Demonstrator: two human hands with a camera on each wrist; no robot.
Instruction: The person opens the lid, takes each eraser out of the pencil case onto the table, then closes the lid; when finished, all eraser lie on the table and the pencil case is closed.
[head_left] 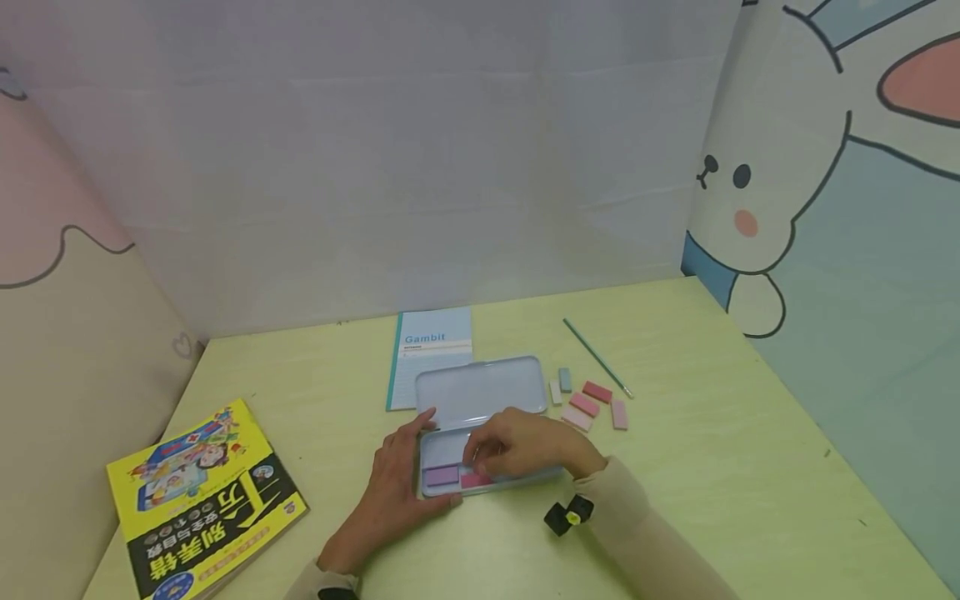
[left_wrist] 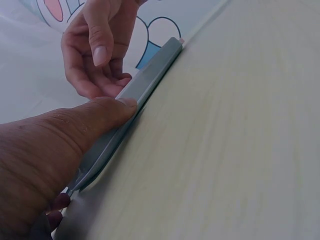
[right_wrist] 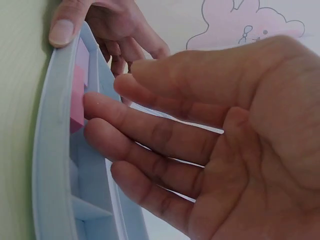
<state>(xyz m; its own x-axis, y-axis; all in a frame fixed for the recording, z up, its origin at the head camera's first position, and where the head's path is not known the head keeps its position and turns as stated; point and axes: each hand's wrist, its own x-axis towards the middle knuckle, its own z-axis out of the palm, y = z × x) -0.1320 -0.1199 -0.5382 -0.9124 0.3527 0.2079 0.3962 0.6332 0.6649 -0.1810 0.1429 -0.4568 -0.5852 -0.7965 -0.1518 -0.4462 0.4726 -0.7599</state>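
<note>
Perhaps the likeliest slip is a skewed block: the right hand (head_left: pixel 517 440), fingers loosely bent with nothing visibly pinched, seems to touch the pink block (head_left: pixel 475 481) in the near part of the case (head_left: pixel 480 392). A push at one end could tilt it into the lilac block (head_left: pixel 441 475) just to its left, or wedge it against a wall. The left hand (head_left: pixel 397 475) grips the case's left end, thumb over the near rim; should that hold loosen, pressure from the right fingertips might slide the case across the smooth-looking desk (head_left: pixel 750 417). A careless sideways sweep could also scatter the loose blocks (head_left: pixel 584 405) right of the case.

The case is pale blue and shallow, with rounded corners, thin walls and a divider (right_wrist: pixel 92 209) across its tray; plastic or painted metal, I cannot tell. Its open lid partly hides the notebook (head_left: pixel 435 333) beyond. The blocks are flat, matte bars with crisp edges, in pinks, white and blue-grey, possibly rubber. Beyond and right of the case lies a slim green pencil (head_left: pixel 597 358), which might roll if nudged. Well left of the case sits a thick yellow-and-black book (head_left: pixel 202 500).
</note>
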